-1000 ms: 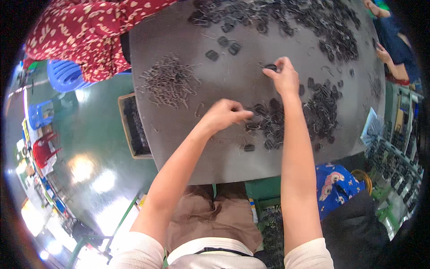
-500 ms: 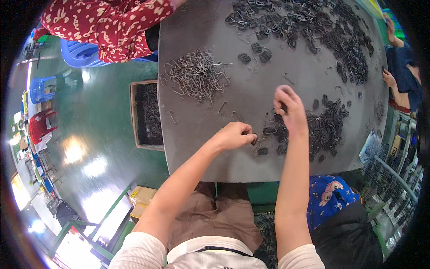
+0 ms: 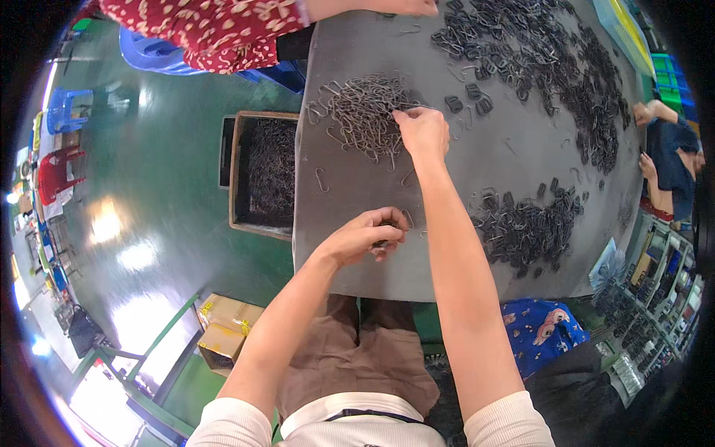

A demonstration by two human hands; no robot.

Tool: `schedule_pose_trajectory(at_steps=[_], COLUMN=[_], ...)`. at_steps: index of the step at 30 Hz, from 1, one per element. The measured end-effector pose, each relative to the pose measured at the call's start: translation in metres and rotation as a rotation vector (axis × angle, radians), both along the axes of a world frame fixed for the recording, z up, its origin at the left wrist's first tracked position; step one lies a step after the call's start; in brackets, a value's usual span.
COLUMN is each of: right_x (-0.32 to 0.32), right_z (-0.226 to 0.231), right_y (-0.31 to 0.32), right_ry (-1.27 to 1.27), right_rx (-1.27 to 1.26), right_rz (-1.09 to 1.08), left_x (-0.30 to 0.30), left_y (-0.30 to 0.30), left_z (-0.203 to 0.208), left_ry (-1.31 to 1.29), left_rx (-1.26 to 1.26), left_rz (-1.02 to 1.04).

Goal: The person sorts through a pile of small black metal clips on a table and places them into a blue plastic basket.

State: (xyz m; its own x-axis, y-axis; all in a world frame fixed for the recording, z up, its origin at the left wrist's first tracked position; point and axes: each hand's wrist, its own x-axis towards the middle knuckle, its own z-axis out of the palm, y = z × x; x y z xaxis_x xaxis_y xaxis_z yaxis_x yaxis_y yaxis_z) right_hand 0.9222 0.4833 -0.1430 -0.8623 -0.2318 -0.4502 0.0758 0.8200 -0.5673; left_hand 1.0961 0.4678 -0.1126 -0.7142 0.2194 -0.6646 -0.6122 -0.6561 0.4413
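My right hand point(image 3: 426, 134) reaches to the right edge of a heap of bent metal wire hooks point(image 3: 365, 119). Its thumb and fingers are pinched together there; what lies between them is hidden. Nearer to me, over the table, my left hand point(image 3: 372, 237) has its fingers curled round a small black buckle point(image 3: 381, 243), mostly covered by the fingers. A wire hook point(image 3: 408, 218) shows beside the left fingertips; whether it is held I cannot tell. To the right of my right forearm spreads a pile of black buckles with wire hooks point(image 3: 532, 227).
A larger heap of black buckles point(image 3: 521, 56) covers the far right of the grey table point(image 3: 357, 279). Across the table, a co-worker's hand point(image 3: 417, 7) rests at the far edge; another person point(image 3: 663, 149) works at the right. A box of dark pieces point(image 3: 235, 171) stands left of the table.
My right hand has moved from above the buckle pile, left and away from me, to the hook heap. My left hand has turned and curled inward. A co-worker's arm has come in at the far edge.
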Motion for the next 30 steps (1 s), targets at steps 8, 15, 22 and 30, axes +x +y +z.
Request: schedule_pose_trajectory(at_steps=[8,15,22,30], right_x=[-0.012,-0.009,-0.007,0.007], right_z=[0.001,0.000,0.002,-0.014], right_y=[0.025,0.032,0.042,0.031], right_ry=[-0.256,-0.063,-0.158,0.115], right_rx=[-0.415,-0.379,-0.531,-0.825], right_rz=[-0.197,-0.116,-0.220,-0.230], left_x=[0.014,0.016,0.009,0.002], left_y=[-0.015,-0.022,-0.028,-0.027], left_z=[0.000,-0.007,-0.003,-0.007], left_ry=[-0.002,-0.047,-0.117,-0.137], left_rx=[-0.077,-0.177,-0.279,-0.379], left_rz=[0.011,0.128,0.194,0.323])
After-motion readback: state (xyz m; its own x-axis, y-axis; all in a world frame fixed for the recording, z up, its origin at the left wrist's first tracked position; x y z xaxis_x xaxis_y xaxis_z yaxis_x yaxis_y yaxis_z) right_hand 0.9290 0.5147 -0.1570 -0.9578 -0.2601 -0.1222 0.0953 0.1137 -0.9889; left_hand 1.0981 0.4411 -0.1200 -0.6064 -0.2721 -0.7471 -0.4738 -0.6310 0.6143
